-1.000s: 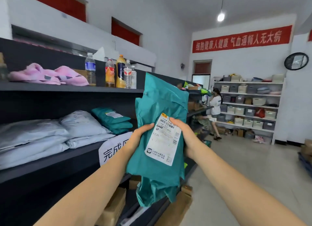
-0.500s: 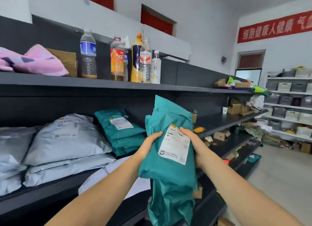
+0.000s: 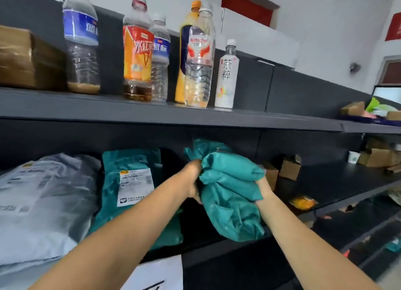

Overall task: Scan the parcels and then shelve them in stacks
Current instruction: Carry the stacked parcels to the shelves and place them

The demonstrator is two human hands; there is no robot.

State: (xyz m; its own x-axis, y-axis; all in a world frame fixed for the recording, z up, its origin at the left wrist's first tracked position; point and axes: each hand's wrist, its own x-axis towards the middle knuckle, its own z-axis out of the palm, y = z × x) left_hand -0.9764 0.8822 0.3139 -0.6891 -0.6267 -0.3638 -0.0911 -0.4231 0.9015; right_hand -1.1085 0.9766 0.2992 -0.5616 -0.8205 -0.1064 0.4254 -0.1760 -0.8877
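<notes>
A teal soft parcel [image 3: 230, 192] is folded over itself and held inside the middle level of the dark shelf [image 3: 238, 246]. My left hand [image 3: 192, 179] grips its left side and my right hand [image 3: 263, 188] grips its right side. Its label is hidden from view. To the left, on the same shelf level, lies a stack of teal parcels [image 3: 132, 187] with a white label facing up. Further left lies a stack of grey parcels [image 3: 41, 203].
Several drink bottles [image 3: 138, 53] and a brown box [image 3: 26, 59] stand on the upper shelf board. Small cardboard boxes [image 3: 289, 168] and an orange packet [image 3: 302, 203] lie to the right of the held parcel. A white paper sign [image 3: 160, 274] hangs on the shelf's front edge.
I have come closer to the shelf. The teal parcel went from upright with its label towards me to folded and pushed into the middle shelf, right of the teal stack.
</notes>
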